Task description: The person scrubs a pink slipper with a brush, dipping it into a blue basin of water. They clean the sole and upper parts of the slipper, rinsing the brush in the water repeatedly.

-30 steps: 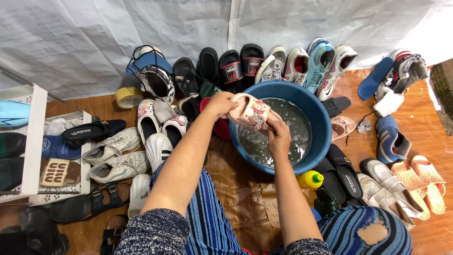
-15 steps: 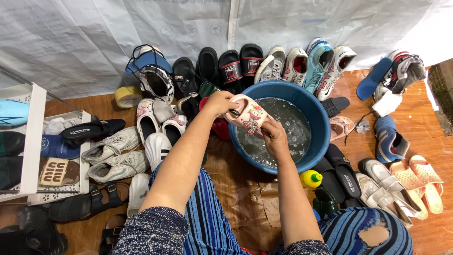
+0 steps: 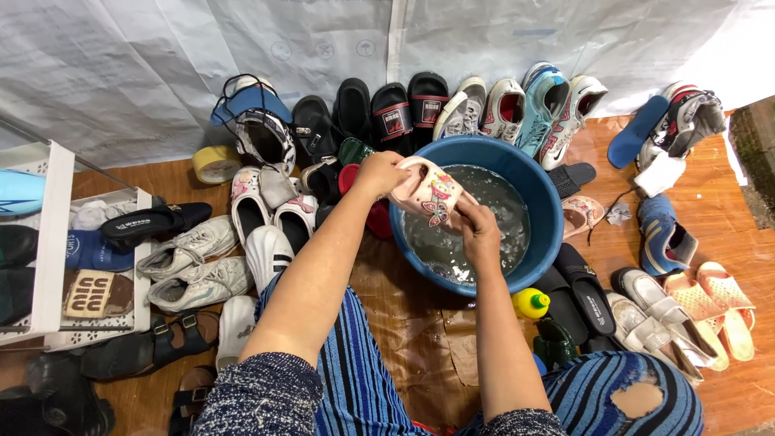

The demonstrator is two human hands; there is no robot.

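1. A person seated on a wooden floor holds a pale pink rubber slipper with a butterfly print over the near-left rim of a round blue plastic basin of soapy water.

2. The left hand is closed around the slipper's outer end, above the basin's left edge; the right hand is wrapped on its inner end, just above the water. Both are gripping, neither spread wide.

3. The slipper is tilted, its printed upper facing the camera, clear of the water rather than sunk in it. Whether it is wet cannot be told for certain.

4. Judged from the scene, the washing stands at an early point: one slipper is in hand, and a matching pink slipper lies on the floor just right of the basin.

5. Much footwear lies unhandled: black slide sandals and sneakers in white, teal and red along the white tarpaulin wall, white trainers at left, and peach sandals at right.

6. A yellow bottle with a green cap lies near the basin's front edge.

7. No separate pile of finished pairs can be picked out.
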